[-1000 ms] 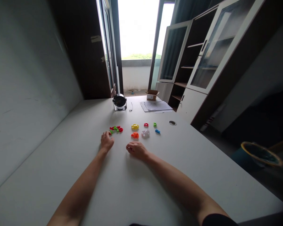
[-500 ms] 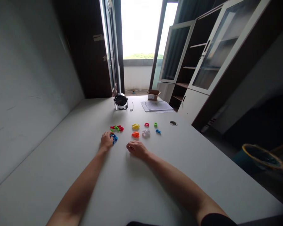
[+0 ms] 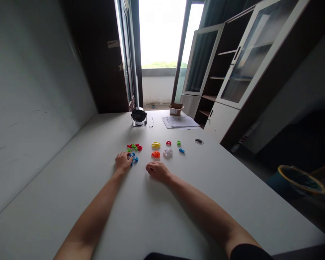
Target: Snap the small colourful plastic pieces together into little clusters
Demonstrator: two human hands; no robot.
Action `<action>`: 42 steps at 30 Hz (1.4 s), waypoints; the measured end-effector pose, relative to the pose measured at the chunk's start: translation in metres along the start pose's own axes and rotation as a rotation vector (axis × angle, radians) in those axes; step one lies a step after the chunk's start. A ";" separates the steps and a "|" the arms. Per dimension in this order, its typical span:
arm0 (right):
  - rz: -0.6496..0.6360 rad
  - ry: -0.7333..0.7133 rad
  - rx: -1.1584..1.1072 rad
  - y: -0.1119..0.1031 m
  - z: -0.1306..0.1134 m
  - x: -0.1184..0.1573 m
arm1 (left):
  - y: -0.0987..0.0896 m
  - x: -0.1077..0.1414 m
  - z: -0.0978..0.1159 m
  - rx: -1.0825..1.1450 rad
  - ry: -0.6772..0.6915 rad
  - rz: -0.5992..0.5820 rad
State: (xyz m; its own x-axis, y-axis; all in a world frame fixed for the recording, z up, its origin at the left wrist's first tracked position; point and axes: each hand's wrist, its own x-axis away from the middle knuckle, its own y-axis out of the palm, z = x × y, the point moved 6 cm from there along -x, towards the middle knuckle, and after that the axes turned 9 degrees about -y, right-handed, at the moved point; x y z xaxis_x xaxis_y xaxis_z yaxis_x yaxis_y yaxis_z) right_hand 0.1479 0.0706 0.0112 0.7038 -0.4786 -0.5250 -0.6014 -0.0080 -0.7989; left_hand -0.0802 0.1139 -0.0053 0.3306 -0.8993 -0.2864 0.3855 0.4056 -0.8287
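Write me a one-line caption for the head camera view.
Left hand touches small blue plastic pieces on a white table, right hand rests near an orange piece.

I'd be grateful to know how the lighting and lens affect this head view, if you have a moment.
In the head view, the doorway is blown out to white, the cabinet sits dark against it, and the wide lens stretches the table toward the corners.
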 end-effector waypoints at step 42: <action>0.283 0.099 0.141 -0.036 0.002 -0.003 | 0.013 0.045 0.083 0.673 0.182 -0.395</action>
State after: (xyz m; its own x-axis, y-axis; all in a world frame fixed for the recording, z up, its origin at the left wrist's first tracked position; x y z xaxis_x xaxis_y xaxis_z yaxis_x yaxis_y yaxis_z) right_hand 0.1688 0.0738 0.0411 0.4718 -0.5276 -0.7064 -0.7047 0.2559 -0.6618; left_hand 0.0109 0.0925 0.0106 -0.0620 -0.9861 -0.1542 0.9010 0.0112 -0.4337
